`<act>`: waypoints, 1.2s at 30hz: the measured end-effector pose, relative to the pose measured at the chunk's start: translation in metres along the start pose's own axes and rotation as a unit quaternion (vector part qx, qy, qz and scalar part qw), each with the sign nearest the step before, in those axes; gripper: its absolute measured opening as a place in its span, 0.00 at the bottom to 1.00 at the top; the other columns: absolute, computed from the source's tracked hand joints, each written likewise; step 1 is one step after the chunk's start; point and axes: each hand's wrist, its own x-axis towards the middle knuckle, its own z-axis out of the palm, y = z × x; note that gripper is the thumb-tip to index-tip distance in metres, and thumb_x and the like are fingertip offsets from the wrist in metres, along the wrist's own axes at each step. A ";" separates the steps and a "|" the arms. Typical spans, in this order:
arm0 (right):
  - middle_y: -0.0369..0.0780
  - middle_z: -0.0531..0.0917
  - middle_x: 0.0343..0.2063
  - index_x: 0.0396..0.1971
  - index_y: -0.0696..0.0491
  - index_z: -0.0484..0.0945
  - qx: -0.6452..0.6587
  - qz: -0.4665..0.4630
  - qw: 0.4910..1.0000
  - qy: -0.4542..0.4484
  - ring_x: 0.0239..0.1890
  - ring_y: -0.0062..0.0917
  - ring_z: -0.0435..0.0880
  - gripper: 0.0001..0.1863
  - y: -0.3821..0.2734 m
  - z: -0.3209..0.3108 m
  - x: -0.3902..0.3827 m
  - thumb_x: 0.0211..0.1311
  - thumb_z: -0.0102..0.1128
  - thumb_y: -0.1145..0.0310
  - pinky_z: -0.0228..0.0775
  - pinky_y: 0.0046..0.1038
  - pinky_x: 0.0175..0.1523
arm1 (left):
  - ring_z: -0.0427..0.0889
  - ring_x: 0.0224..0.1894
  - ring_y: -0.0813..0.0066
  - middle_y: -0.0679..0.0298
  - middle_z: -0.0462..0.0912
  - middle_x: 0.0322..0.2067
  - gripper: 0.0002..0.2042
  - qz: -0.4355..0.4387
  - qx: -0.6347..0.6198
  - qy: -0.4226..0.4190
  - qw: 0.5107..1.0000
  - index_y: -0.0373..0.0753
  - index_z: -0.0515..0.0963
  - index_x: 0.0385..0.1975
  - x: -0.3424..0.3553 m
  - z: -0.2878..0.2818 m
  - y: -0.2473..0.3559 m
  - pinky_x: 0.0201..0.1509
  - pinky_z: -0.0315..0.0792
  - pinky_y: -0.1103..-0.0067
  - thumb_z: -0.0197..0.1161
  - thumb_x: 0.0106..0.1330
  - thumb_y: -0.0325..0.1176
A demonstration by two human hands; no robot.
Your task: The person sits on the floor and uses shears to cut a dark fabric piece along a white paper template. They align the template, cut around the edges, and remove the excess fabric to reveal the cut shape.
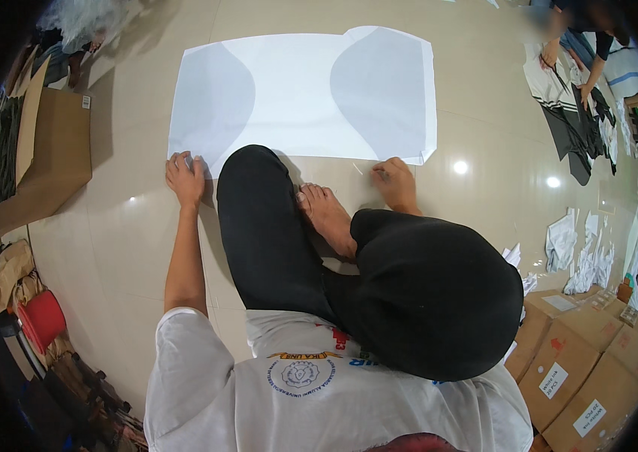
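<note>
A large white sheet (296, 90) with two grey curved shapes lies on the floor ahead of me. My left hand (185, 177) rests open on its lower left corner, fingertips on the sheet. Below the sheet's lower right edge, my right hand (394, 181) is slightly blurred, its fingers curled; what they hold, if anything, I cannot make out. A thin pale streak shows by those fingers. My bare foot (326, 215) and black-clad legs (258, 226) lie between my hands.
An open cardboard box (59, 158) stands at left. Upper right, another person (582, 38) handles dark and white garments (563, 113). Stacked cartons (560, 354) and white scraps (563, 237) sit at right; a red object (40, 320) lies lower left.
</note>
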 end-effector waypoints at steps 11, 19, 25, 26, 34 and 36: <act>0.47 0.84 0.35 0.36 0.55 0.81 -0.158 -0.027 0.987 -0.032 0.38 0.49 0.83 0.09 0.031 0.010 -0.005 0.70 0.66 0.65 0.73 0.48 0.46 | 0.49 0.83 0.39 0.47 0.58 0.80 0.33 -0.123 0.029 0.008 0.992 0.45 0.64 0.78 -0.038 0.009 0.032 0.82 0.42 0.41 0.52 0.80 0.56; 0.50 0.87 0.39 0.45 0.59 0.83 -0.210 0.225 0.937 0.162 0.39 0.42 0.87 0.13 0.175 -0.108 -0.057 0.72 0.65 0.64 0.79 0.41 0.47 | 0.51 0.82 0.37 0.46 0.60 0.79 0.34 -0.176 0.053 0.028 0.983 0.42 0.66 0.77 -0.039 0.011 0.006 0.82 0.42 0.41 0.55 0.78 0.56; 0.51 0.85 0.46 0.55 0.62 0.82 -0.097 0.219 0.962 0.128 0.45 0.44 0.85 0.25 0.106 -0.083 -0.055 0.68 0.71 0.57 0.77 0.43 0.54 | 0.66 0.72 0.43 0.49 0.72 0.70 0.29 -0.254 0.046 0.055 0.964 0.39 0.72 0.69 -0.024 -0.010 -0.007 0.74 0.60 0.48 0.65 0.73 0.49; 0.50 0.84 0.46 0.56 0.62 0.82 -0.097 0.186 0.969 0.132 0.45 0.43 0.85 0.27 0.101 -0.077 -0.051 0.67 0.72 0.56 0.77 0.42 0.54 | 0.69 0.71 0.43 0.49 0.74 0.68 0.29 -0.270 0.049 0.049 0.961 0.39 0.73 0.67 -0.019 -0.012 -0.009 0.72 0.63 0.49 0.66 0.72 0.49; 0.47 0.85 0.35 0.36 0.57 0.83 -0.111 0.278 0.947 0.113 0.42 0.43 0.84 0.14 0.098 -0.043 -0.009 0.66 0.74 0.61 0.77 0.42 0.52 | 0.87 0.54 0.40 0.43 0.88 0.51 0.22 -0.248 -0.070 -0.023 0.966 0.32 0.82 0.52 0.020 -0.006 -0.051 0.61 0.78 0.55 0.71 0.67 0.44; 0.47 0.86 0.33 0.34 0.57 0.83 -0.079 0.249 0.956 0.131 0.39 0.40 0.86 0.13 0.098 -0.041 -0.005 0.66 0.73 0.63 0.78 0.40 0.49 | 0.88 0.51 0.45 0.44 0.88 0.49 0.21 -0.247 -0.144 0.025 0.958 0.30 0.81 0.49 0.022 -0.003 -0.066 0.59 0.80 0.59 0.70 0.67 0.42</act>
